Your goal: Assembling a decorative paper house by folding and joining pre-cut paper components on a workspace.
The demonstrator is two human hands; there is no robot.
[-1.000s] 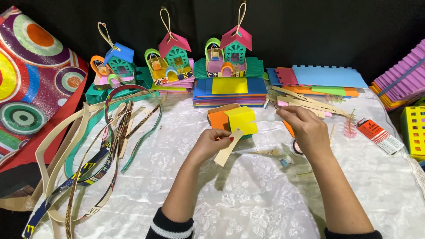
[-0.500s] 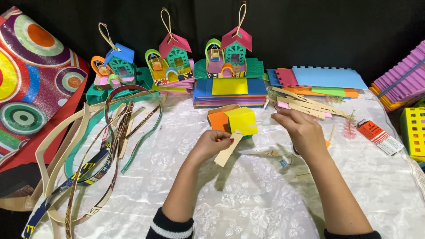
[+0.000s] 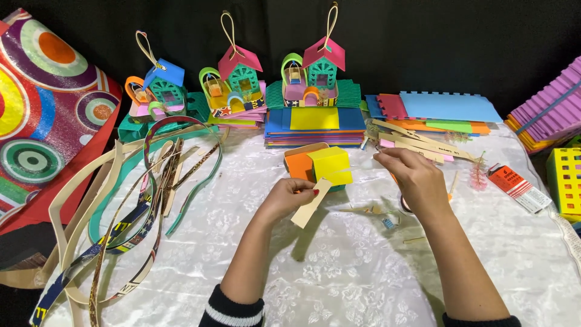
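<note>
My left hand [image 3: 289,197] pinches a tan paper strip [image 3: 311,203] that slants down to the left, just in front of a small yellow foam box [image 3: 330,164] with an orange side. My right hand [image 3: 413,179] is raised to the right of that box, its fingertips pinched together near a pile of cream strips [image 3: 417,144]. Whether anything is held between those fingers I cannot tell. Both hands hover over the white embossed tablecloth [image 3: 339,266].
Three colourful foam houses [image 3: 237,82] with hanging loops stand along the back, behind a stack of foam sheets [image 3: 315,126]. Long curled strips [image 3: 127,206] lie at the left beside a patterned bag [image 3: 42,121]. A glue tube [image 3: 514,184], purple ridged piece [image 3: 548,109] and yellow grid box [image 3: 566,178] sit right.
My right hand has lifted and moved up and back toward the cream strips, fingers pinching. My left hand and its tan strip have stayed in place.
</note>
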